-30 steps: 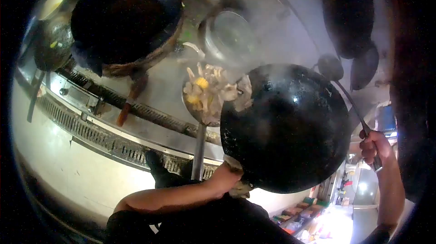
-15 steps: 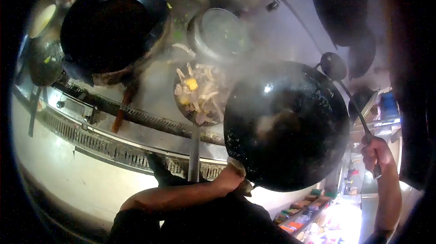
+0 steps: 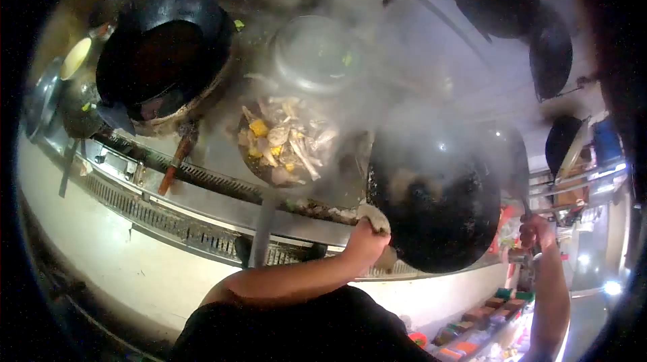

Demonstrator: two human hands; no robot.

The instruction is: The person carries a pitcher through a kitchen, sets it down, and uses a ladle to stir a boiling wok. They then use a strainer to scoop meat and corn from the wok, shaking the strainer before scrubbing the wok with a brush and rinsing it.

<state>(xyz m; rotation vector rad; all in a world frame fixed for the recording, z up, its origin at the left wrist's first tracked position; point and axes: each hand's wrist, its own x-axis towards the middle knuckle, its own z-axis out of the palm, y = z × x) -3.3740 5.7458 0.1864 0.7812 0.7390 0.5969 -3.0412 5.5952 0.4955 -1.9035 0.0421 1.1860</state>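
Swung wok [image 3: 438, 220] right into thicker steam. Left hand [image 3: 367, 241] fingers clamping rim through cloth [image 3: 373, 216], right hand [image 3: 536, 233] fingers clenched round ladle handle [image 3: 519, 254].

The person wears a black shirt [image 3: 303, 328], plain and dark, with short sleeves. It fills the view below and behind the left hand [image 3: 367, 241]. The left sleeve [image 3: 192, 335] ends above the elbow, well back from that hand, and leaves the left forearm [image 3: 290, 278] bare. Below the right hand [image 3: 536, 233], the right forearm [image 3: 549, 294] is bare too. Both hands are bare.
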